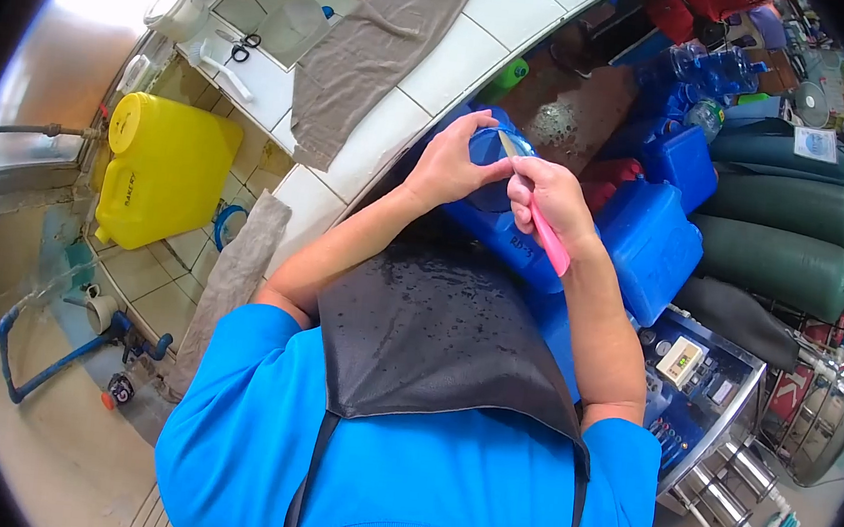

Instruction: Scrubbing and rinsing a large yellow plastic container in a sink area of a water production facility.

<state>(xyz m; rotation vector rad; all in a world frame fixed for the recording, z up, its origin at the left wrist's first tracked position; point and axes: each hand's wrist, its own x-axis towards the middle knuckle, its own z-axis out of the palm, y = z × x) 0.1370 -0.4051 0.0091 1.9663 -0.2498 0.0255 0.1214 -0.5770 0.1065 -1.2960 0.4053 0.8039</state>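
Note:
In front of me, over the blue plastic containers, my right hand (548,199) is closed around a knife (554,237) with a pink handle. Its blade points up and to the left, against the rim of a round blue translucent plastic piece (486,149). Thumb and fingers of my left hand (455,159) grip that blue piece at its left side and lower edge. Whether the piece is a container's neck or a separate cap, I cannot tell. Just below it lies a blue plastic jerrycan (518,245) bearing writing, partly hidden by my right hand and the dark apron.
A white tiled counter (412,123) bears a grey cloth (388,50), scissors (241,47) and a white brush (224,74). A yellow jerrycan (166,173) stands at the left. More blue jerrycans (649,246), green tanks (776,264) and a control panel (705,379) are at the right.

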